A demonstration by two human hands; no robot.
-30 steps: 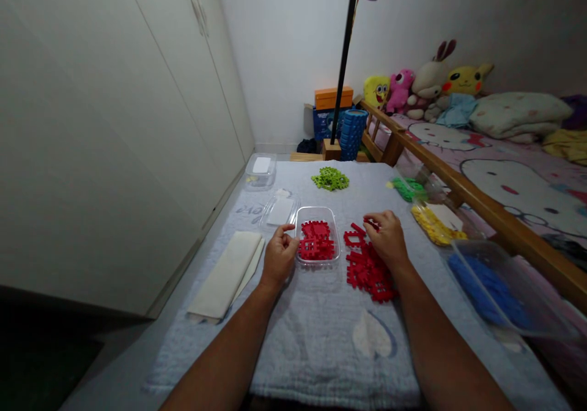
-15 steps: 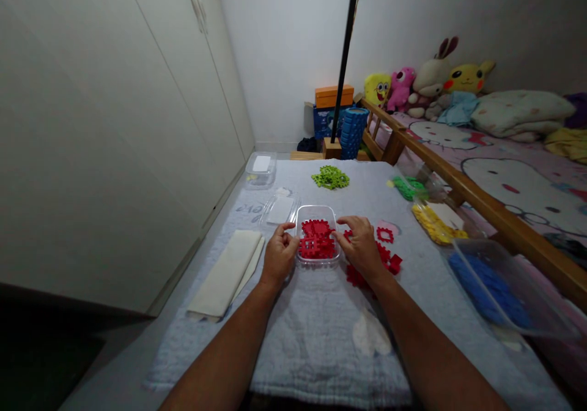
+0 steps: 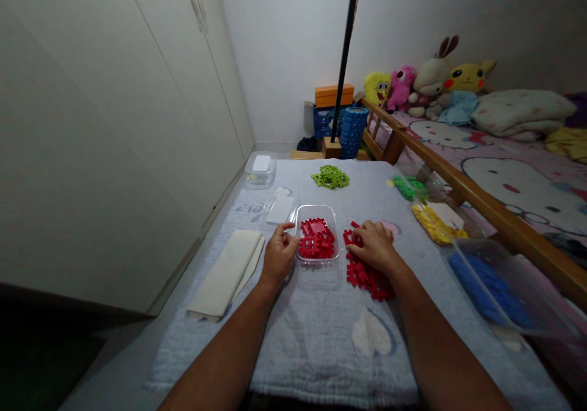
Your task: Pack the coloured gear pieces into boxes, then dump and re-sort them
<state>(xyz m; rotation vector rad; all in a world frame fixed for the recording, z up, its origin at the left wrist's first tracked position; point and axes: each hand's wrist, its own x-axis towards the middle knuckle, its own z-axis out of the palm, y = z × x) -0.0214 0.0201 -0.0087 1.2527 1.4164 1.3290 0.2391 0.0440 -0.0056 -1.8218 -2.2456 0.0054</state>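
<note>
A clear plastic container (image 3: 317,263) stands on the cloth-covered table with several red interlocking plastic pieces (image 3: 316,246) inside. My left hand (image 3: 279,253) is at its left side, fingers curled and thumb against the rim. To the right of the container lies a loose pile of red interlocking pieces (image 3: 367,276). My right hand (image 3: 373,244) is over the upper part of this pile, its fingers bent down onto a red piece. Part of the pile is hidden under that hand.
A clear lid (image 3: 279,209) and a folded cream cloth (image 3: 227,273) lie left. Light green pieces (image 3: 330,177) are piled at the back, near a lidded box (image 3: 261,169). Along the right, by the wooden bed rail (image 3: 440,160), are containers of green (image 3: 410,188), yellow (image 3: 435,224) and blue pieces (image 3: 488,288).
My right hand has moved from the container's right rim to the loose red pile. A red piece inside the container now lies differently. My left hand has stayed at the container.
</note>
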